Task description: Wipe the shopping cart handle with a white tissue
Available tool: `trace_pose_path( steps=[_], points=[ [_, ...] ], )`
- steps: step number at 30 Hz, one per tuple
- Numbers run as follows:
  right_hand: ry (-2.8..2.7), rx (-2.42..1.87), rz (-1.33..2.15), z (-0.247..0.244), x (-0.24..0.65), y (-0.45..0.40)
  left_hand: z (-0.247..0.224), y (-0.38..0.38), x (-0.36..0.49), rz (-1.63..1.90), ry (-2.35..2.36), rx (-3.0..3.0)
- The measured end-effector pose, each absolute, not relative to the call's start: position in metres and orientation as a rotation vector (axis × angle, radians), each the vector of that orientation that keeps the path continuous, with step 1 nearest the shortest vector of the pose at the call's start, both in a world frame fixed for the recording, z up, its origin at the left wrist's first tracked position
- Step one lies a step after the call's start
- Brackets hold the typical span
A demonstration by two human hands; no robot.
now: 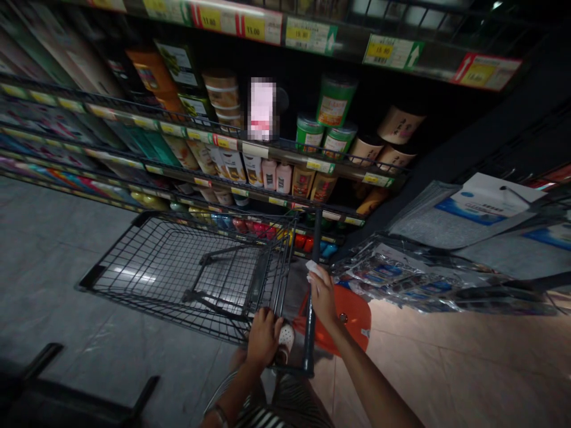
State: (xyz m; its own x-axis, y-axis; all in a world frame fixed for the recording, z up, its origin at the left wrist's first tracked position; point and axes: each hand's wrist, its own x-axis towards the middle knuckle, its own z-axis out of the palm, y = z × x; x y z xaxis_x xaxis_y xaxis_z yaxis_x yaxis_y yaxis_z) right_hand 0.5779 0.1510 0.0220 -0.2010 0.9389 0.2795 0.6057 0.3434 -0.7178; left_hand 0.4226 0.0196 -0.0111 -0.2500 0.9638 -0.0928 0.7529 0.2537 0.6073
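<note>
A wire shopping cart (178, 309) stands before me, its basket showing no goods. My left hand (264, 337) is closed at the cart's near rim, fingers curled over the edge. My right hand (324, 297) is closed on a crumpled white tissue (316, 268), just beside the dark cart handle (310, 339). Whether its fingers also touch the handle is hard to tell.
Shelves with price tags (307, 35) run behind the cart. They hold green tubs (336, 101), bottles and a blurred-out pink item (262, 107). Packaged grey cloths (419, 214) hang at right. An orange stool (352, 315) stands below the handle; a dark frame (75, 398) is lower left.
</note>
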Motion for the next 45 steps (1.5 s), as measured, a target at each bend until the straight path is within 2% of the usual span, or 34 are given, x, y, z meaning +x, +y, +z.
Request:
trace_pose_path(
  steps=[11,25,29,37,41,45],
  points=[
    [-1.680,-1.442,0.621,0.000,0.568,0.046,-0.018,0.007,0.398,0.608,1.891,1.583],
    [-1.709,-1.509,0.592,-0.001,0.501,0.037,-0.032,-0.009,0.327,0.619,1.750,1.418],
    [-1.794,-1.491,0.588,0.005,0.478,0.026,-0.033,-0.009,0.303,0.613,1.779,1.354],
    [-2.116,-1.272,0.742,0.011,0.474,-0.052,-0.036,-0.017,0.267,0.632,1.823,1.279],
    [-2.198,-1.227,0.792,0.017,0.474,-0.045,-0.040,-0.017,0.261,0.637,1.830,1.293],
    [-2.177,-1.237,0.747,0.025,0.466,-0.002,-0.043,-0.016,0.262,0.625,1.825,1.321]
  ],
)
